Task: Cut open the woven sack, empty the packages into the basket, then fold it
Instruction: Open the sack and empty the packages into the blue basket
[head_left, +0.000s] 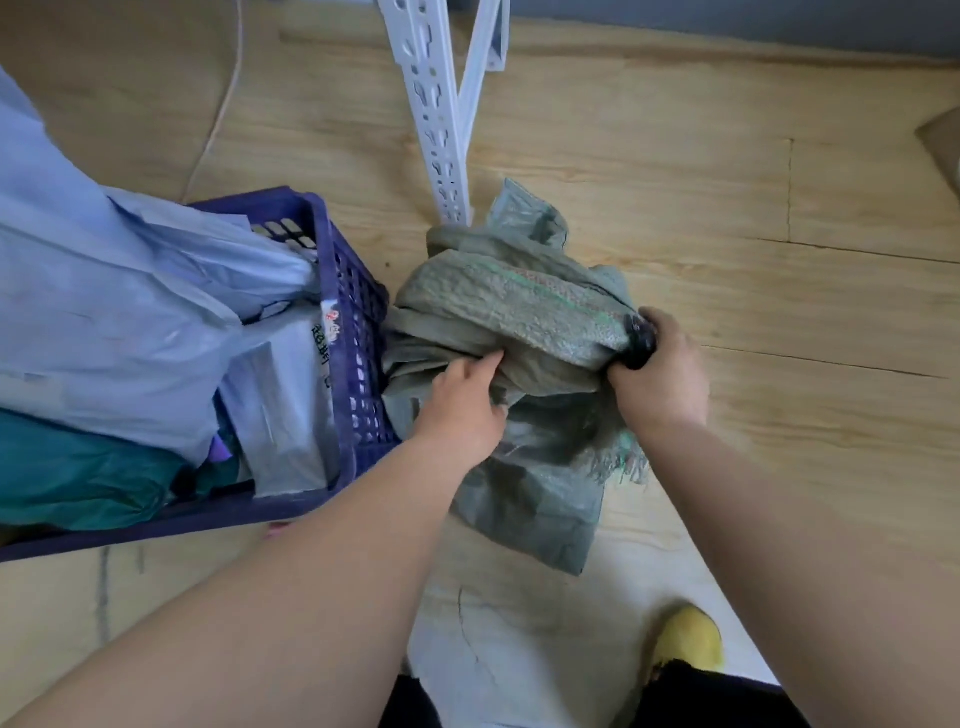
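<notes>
Both hands work on the woven sack (498, 322), which lies crumpled on the wooden floor (727, 218) just right of the basket (358, 332). Left hand (462, 400) rests on the sack's middle with its fingers fairly straight, pressing into the folds of the grey-green cloth. Right hand (660, 374) is curled round the sack's far right end, where it also grips a small dark object (640, 338) that is too blurred to identify. A frayed edge of the sack hangs loose below that hand. Pale blue and grey packages (130, 312) fill the purple basket and rise above its rim. Beyond the sack stands a white perforated rack leg (441, 130); near the bottom edge, a yellow shoe (691, 639) shows.
</notes>
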